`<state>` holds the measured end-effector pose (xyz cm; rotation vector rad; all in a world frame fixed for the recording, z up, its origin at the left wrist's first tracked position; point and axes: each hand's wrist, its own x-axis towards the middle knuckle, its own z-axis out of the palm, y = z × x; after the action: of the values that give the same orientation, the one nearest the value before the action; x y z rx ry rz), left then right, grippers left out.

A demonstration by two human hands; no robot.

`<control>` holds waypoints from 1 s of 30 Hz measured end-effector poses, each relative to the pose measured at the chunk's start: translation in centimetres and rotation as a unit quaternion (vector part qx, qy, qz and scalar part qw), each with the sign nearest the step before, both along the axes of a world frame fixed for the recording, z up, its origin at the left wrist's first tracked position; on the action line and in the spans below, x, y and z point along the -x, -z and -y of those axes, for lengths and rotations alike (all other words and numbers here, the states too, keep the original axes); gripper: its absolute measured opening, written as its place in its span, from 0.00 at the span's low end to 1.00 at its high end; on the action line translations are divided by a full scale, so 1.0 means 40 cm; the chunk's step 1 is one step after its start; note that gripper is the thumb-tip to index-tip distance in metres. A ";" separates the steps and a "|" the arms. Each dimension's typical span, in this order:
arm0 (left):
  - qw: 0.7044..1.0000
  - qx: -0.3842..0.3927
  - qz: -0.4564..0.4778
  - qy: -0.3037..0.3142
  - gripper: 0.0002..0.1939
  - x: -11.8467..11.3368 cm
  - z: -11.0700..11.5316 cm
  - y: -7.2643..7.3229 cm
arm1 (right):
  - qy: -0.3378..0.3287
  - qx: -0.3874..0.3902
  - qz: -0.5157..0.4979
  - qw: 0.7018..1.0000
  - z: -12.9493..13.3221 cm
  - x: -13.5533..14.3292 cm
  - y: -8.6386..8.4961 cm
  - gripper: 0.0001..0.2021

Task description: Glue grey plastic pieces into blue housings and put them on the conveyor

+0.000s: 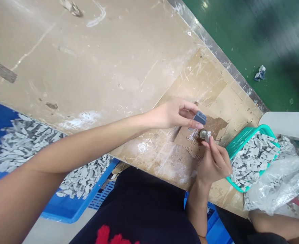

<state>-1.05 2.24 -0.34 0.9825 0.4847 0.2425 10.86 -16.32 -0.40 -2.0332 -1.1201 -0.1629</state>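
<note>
One dark block [200,117] is being clamped in the left grip [166,114], one grey piece [207,136] in the right grip [214,162]; keeping both steady is probably helping.

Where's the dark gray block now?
In the head view, right of center, the dark gray block is in the left hand, just above the light gray piece in the right hand.

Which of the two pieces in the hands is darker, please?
The blue-grey block in the left hand; the small piece held in the right hand is paler grey.
</note>
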 end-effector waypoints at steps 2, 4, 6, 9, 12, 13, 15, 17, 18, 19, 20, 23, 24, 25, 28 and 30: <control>1.000 0.001 0.010 0.004 0.15 -0.001 0.004 0.004 | 0.014 -0.034 -0.006 0.999 -0.001 0.004 -0.006 0.14; 1.000 0.003 0.019 0.002 0.13 -0.002 0.011 0.005 | 0.026 -0.049 0.015 0.998 -0.003 0.006 -0.009 0.14; 1.000 0.001 0.023 -0.005 0.12 -0.002 0.019 0.002 | 0.029 -0.051 0.047 0.997 -0.006 0.006 -0.008 0.14; 1.000 -0.002 0.004 -0.023 0.11 -0.001 0.031 -0.008 | 0.008 -0.033 0.050 0.998 -0.007 0.004 -0.004 0.12; 0.999 -0.004 -0.018 -0.028 0.10 0.000 0.043 -0.020 | 0.015 -0.015 0.017 1.000 -0.004 0.004 -0.007 0.08; 1.000 -0.008 -0.017 -0.025 0.09 0.000 0.046 -0.024 | 0.028 -0.019 0.003 0.999 -0.002 0.004 -0.009 0.07; 0.999 -0.026 -0.009 -0.020 0.09 0.001 0.052 -0.030 | 0.048 -0.039 -0.042 0.997 0.001 0.005 -0.017 0.07; 0.998 -0.061 -0.004 -0.019 0.09 0.001 0.058 -0.036 | 0.048 -0.065 -0.098 0.992 0.003 0.006 -0.026 0.08; 0.996 -0.083 -0.005 -0.018 0.09 0.002 0.061 -0.040 | 0.041 -0.080 -0.122 0.988 0.003 0.007 -0.030 0.08; 0.995 -0.104 -0.006 -0.015 0.10 0.002 0.064 -0.043 | 0.033 -0.094 -0.141 0.985 0.002 0.009 -0.034 0.08; 0.992 -0.123 -0.007 -0.008 0.10 0.003 0.066 -0.045 | 0.023 -0.107 -0.153 0.982 0.002 0.011 -0.038 0.09; 0.986 -0.166 -0.003 0.019 0.11 0.006 0.072 -0.052 | -0.008 -0.123 -0.153 0.980 -0.002 0.020 -0.050 0.11; 0.984 -0.177 0.000 0.026 0.11 0.007 0.073 -0.053 | -0.020 -0.126 -0.149 0.981 -0.003 0.023 -0.054 0.11; 0.982 -0.184 0.004 0.033 0.10 0.008 0.074 -0.055 | -0.033 -0.130 -0.147 0.980 -0.004 0.026 -0.057 0.13; 0.981 -0.189 0.013 0.042 0.09 0.011 0.076 -0.059 | -0.067 -0.132 -0.155 0.977 -0.008 0.030 -0.066 0.16; 0.980 -0.194 0.019 0.040 0.09 0.013 0.076 -0.062 | -0.076 -0.120 -0.167 0.976 -0.008 0.031 -0.070 0.17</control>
<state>-1.56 -0.81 2.13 1.3728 0.3683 0.2895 9.63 -15.99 2.41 -1.6789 -0.9862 0.1135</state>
